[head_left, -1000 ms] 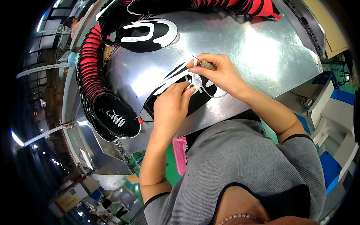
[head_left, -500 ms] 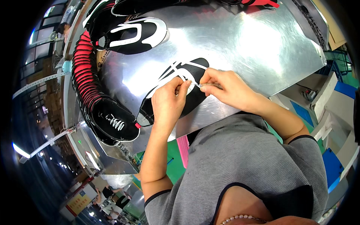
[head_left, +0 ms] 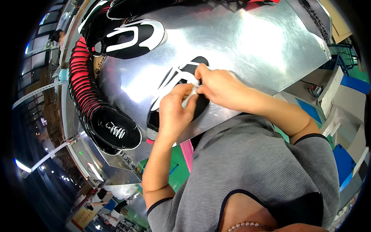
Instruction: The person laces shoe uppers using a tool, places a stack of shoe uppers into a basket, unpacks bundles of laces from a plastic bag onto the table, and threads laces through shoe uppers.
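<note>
A black shoe upper with white trim (head_left: 165, 82) lies flat on the metal table, its toe toward the far side and its red-tabbed heel near my left wrist. Across its opening run thin white strands that look like a white lace (head_left: 177, 70). My left hand (head_left: 177, 110) is closed over the upper's middle, thumb and fingers pinching white material there. Touching fingertips with it, my right hand (head_left: 222, 87) pinches the white lace from the right side. The fingers partly hide what lies between them.
To the left curves a long nested row of black uppers with red lining (head_left: 82, 83), ending in a black laced upper (head_left: 116, 129). Another black-and-white upper (head_left: 133, 38) lies beyond. Bare metal table (head_left: 247, 50) extends right. Trays with blue pieces (head_left: 342, 166) stand at the right.
My right hand has come in to meet my left, and the strand stretched between them no longer shows. The view has shifted slightly.
</note>
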A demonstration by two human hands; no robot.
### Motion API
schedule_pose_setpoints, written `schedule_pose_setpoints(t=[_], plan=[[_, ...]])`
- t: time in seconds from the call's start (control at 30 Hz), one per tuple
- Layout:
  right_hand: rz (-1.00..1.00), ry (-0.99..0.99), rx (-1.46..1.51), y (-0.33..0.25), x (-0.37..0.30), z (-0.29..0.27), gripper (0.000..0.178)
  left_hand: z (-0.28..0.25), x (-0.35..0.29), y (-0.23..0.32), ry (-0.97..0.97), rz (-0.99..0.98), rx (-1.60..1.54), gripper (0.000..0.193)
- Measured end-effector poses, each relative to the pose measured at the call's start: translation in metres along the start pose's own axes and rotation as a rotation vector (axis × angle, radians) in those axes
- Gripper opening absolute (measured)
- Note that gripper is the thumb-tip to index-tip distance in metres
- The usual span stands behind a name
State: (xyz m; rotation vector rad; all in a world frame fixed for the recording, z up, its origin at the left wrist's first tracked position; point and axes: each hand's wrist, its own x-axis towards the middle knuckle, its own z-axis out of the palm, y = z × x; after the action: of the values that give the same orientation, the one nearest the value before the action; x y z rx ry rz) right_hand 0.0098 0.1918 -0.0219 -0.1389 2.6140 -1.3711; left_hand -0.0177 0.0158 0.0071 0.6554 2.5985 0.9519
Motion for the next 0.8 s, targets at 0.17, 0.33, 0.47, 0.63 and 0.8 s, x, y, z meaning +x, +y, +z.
schedule_pose_setpoints(t=[0.17,0.33,0.47,0.63,0.8], plan=[[0.013,-0.055,0.077,-0.003,0.003,0.005,0.028,0.0,-0.004,0.0,0.088,0.192,0.165,0.019],[0.019,-0.207,0.125,0.009,-0.039,-0.052,0.023,-0.007,-0.036,-0.004,0.17,0.304,0.471,0.019],[0.027,0.251,0.507,0.032,-0.017,-0.074,0.019,0.001,-0.042,-0.002,0.272,0.6,0.517,0.025],[-0.035,0.113,0.454,0.021,0.005,-0.031,0.043,-0.01,-0.047,0.001,0.164,0.32,0.314,0.027],[-0.068,0.202,0.296,0.004,-0.007,-0.016,0.048,-0.029,-0.029,-0.011,-0.497,-0.465,-0.524,0.047]])
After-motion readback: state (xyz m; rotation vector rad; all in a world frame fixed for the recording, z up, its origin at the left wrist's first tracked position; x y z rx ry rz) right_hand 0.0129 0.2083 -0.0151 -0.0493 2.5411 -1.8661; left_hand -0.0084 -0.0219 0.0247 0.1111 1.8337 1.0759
